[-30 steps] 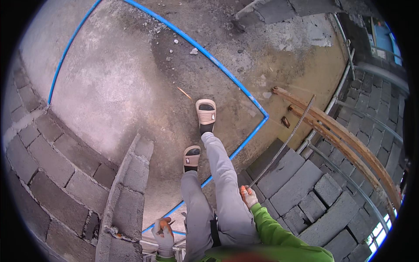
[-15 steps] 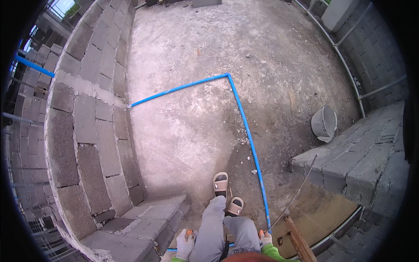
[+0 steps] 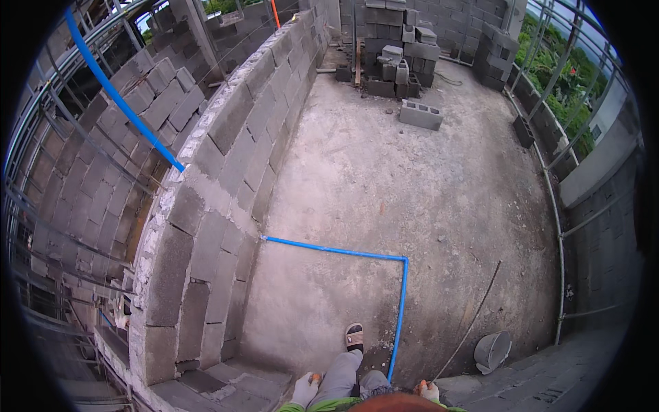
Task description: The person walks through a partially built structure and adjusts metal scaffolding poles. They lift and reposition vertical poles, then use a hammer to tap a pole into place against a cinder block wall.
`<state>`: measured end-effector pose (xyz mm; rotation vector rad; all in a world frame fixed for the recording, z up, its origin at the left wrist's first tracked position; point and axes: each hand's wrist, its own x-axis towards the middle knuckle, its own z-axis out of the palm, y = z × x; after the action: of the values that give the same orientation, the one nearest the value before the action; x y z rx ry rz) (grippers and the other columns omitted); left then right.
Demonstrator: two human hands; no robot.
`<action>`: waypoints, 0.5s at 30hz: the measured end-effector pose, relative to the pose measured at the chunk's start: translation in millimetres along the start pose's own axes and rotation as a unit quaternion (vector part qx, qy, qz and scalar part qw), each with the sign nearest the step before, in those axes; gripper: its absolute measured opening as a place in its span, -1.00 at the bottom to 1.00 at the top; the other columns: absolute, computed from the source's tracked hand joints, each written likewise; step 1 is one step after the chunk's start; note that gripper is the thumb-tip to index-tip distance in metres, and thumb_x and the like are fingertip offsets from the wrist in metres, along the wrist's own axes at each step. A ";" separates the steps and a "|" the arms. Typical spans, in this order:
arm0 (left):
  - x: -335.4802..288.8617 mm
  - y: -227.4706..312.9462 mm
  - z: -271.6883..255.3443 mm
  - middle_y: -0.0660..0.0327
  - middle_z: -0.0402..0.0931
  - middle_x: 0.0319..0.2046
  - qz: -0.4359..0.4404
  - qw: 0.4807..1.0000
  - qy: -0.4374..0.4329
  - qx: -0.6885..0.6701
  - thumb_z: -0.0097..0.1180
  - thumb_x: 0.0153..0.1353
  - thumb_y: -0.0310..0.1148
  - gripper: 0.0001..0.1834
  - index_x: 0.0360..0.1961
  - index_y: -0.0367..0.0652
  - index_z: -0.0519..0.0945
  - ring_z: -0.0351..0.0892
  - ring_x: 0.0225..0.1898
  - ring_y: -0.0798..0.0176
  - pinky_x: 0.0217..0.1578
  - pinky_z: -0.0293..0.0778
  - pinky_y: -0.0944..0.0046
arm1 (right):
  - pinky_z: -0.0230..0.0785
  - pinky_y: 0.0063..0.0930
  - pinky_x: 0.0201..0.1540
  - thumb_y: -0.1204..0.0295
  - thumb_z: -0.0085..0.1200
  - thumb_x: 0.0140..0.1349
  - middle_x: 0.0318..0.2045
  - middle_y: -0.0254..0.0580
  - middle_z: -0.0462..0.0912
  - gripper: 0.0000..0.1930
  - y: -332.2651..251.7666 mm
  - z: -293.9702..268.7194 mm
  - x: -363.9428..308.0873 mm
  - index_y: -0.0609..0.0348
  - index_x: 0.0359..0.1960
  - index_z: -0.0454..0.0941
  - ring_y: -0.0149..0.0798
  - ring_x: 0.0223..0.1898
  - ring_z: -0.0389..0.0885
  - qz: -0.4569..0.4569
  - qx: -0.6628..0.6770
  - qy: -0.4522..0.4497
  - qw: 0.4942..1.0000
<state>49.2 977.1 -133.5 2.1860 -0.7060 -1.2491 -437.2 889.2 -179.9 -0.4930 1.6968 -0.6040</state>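
Note:
My right hand [image 3: 429, 391], gloved in white with bare fingertips, is closed on the near end of a thin, rough metal rod [image 3: 468, 328]. The rod slants away up and to the right over the concrete floor. My left hand [image 3: 304, 390], in a similar glove, is curled closed beside my left leg; whether it holds anything is hidden. A blue pipe [image 3: 399, 309] lies on the floor between my legs and the rod. It runs forward to an elbow [image 3: 405, 259], then left to the foot of the block wall.
A grey block wall [image 3: 226, 199] stands along the left, with another blue pipe [image 3: 127, 110] beyond it. A grey bucket [image 3: 492, 352] lies tipped at the right. A loose hollow block [image 3: 421, 115] and stacked blocks [image 3: 384, 31] are at the far end. A metal rail [image 3: 549, 185] lines the right side.
My view has tilted up, bringing the far block stacks in and shifting the pipe, bucket and hands lower. The right hand still grips the rod; the left stays curled.

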 end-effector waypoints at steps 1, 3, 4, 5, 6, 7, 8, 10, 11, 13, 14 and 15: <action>9.9 30.7 -2.9 -0.11 0.68 -0.33 0.012 1.000 0.011 0.003 0.17 0.32 -0.31 -0.78 -0.11 -0.20 0.64 0.73 -0.27 -0.04 -0.22 0.55 0.08 | 0.55 -0.22 -0.44 0.24 0.17 0.44 -0.52 -0.18 0.61 -0.72 -32.5 11.6 6.2 0.21 -0.22 0.43 -0.23 -0.52 0.61 -0.001 -0.004 0.000 1.000; 29.4 95.6 -12.1 -0.11 0.68 -0.33 0.026 0.999 0.027 0.017 0.16 0.32 -0.33 -0.80 -0.11 -0.19 0.64 0.72 -0.28 -0.05 -0.21 0.56 0.06 | 0.61 -0.24 -0.42 0.26 0.15 0.45 -0.51 -0.22 0.65 -0.73 -94.3 38.5 14.4 0.22 -0.14 0.45 -0.24 -0.48 0.67 0.005 0.002 -0.009 1.000; 39.3 127.9 -16.2 -0.10 0.68 -0.32 0.006 0.999 0.024 0.023 0.16 0.32 -0.36 -0.81 -0.10 -0.19 0.64 0.72 -0.28 -0.05 -0.21 0.56 0.05 | 0.59 -0.30 -0.43 0.26 0.15 0.45 -0.50 -0.23 0.65 -0.74 -123.8 50.9 18.4 0.22 -0.16 0.46 -0.26 -0.50 0.66 -0.006 -0.001 -0.006 1.000; 47.4 157.6 -22.7 -0.09 0.68 -0.34 0.036 0.998 0.028 0.032 0.16 0.31 -0.37 -0.81 -0.10 -0.18 0.64 0.72 -0.28 -0.06 -0.22 0.56 0.05 | 0.56 -0.35 -0.45 0.26 0.15 0.45 -0.49 -0.23 0.66 -0.75 -151.6 62.9 23.0 0.22 -0.18 0.48 -0.29 -0.51 0.65 -0.001 0.023 -0.013 1.000; 61.3 187.6 -30.0 -0.08 0.68 -0.35 0.045 0.998 0.025 0.039 0.16 0.31 -0.39 -0.81 -0.09 -0.18 0.64 0.71 -0.29 -0.07 -0.23 0.56 0.05 | 0.55 -0.37 -0.45 0.26 0.15 0.45 -0.49 -0.24 0.66 -0.75 -177.3 72.6 26.1 0.21 -0.20 0.49 -0.30 -0.50 0.66 -0.026 -0.034 -0.016 0.999; 75.5 216.0 -35.8 -0.07 0.67 -0.36 0.060 0.997 0.031 0.033 0.16 0.31 -0.40 -0.81 -0.08 -0.18 0.64 0.71 -0.30 -0.08 -0.24 0.56 0.05 | 0.54 -0.39 -0.45 0.26 0.16 0.45 -0.49 -0.24 0.66 -0.75 -202.9 83.6 35.9 0.21 -0.22 0.50 -0.31 -0.49 0.66 -0.036 -0.074 -0.021 0.996; 92.8 242.9 -41.8 -0.04 0.67 -0.38 0.075 0.996 0.037 0.018 0.16 0.31 -0.41 -0.81 -0.08 -0.17 0.64 0.70 -0.33 -0.03 -0.26 0.56 0.07 | 0.52 -0.41 -0.44 0.26 0.17 0.44 -0.49 -0.24 0.67 -0.75 -225.6 91.6 45.5 0.20 -0.24 0.52 -0.32 -0.48 0.66 -0.049 -0.114 -0.026 0.992; 135.8 298.1 -54.9 0.02 0.66 -0.42 0.087 0.994 0.053 -0.036 0.15 0.32 -0.43 -0.81 -0.07 -0.17 0.64 0.69 -0.39 0.06 -0.31 0.55 0.10 | 0.50 -0.44 -0.38 0.25 0.17 0.44 -0.50 -0.28 0.67 -0.74 -267.4 109.2 74.6 0.20 -0.28 0.58 -0.38 -0.42 0.66 -0.050 -0.132 -0.035 0.989; 154.0 324.3 -64.0 0.06 0.65 -0.44 0.103 0.991 0.067 -0.042 0.14 0.34 -0.43 -0.82 -0.07 -0.19 0.64 0.67 -0.44 0.15 -0.35 0.54 0.14 | 0.49 -0.43 -0.37 0.25 0.17 0.44 -0.50 -0.29 0.67 -0.74 -286.4 117.1 91.9 0.21 -0.28 0.59 -0.39 -0.42 0.65 -0.082 -0.179 -0.029 0.980; 199.3 386.0 -91.6 0.17 0.61 -0.49 0.104 0.987 0.096 -0.077 0.11 0.38 -0.43 -0.82 -0.07 -0.21 0.65 0.60 -0.53 0.32 -0.45 0.50 0.23 | 0.49 -0.44 -0.32 0.26 0.18 0.43 -0.49 -0.32 0.67 -0.74 -324.4 129.0 127.7 0.24 -0.26 0.62 -0.43 -0.44 0.60 -0.106 -0.255 -0.024 0.961; 214.3 419.7 -108.0 0.23 0.57 -0.52 0.093 0.982 0.121 -0.107 0.09 0.40 -0.43 -0.82 -0.07 -0.20 0.66 0.55 -0.57 0.40 -0.51 0.49 0.27 | 0.50 -0.44 -0.33 0.26 0.18 0.43 -0.49 -0.32 0.66 -0.74 -341.3 133.4 141.5 0.25 -0.25 0.61 -0.42 -0.45 0.60 -0.121 -0.240 -0.034 0.963; 231.2 461.7 -126.0 0.28 0.51 -0.57 0.126 0.973 0.142 -0.129 0.07 0.41 -0.43 -0.82 -0.06 -0.21 0.66 0.51 -0.60 0.41 -0.55 0.46 0.30 | 0.51 -0.44 -0.33 0.27 0.18 0.43 -0.49 -0.31 0.66 -0.74 -370.1 147.1 168.1 0.26 -0.25 0.61 -0.42 -0.45 0.61 -0.122 -0.222 -0.041 0.966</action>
<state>178.1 510.6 86.2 1.9368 -0.6396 -0.8287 -326.8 479.6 -96.5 -1.0448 1.7055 -0.3642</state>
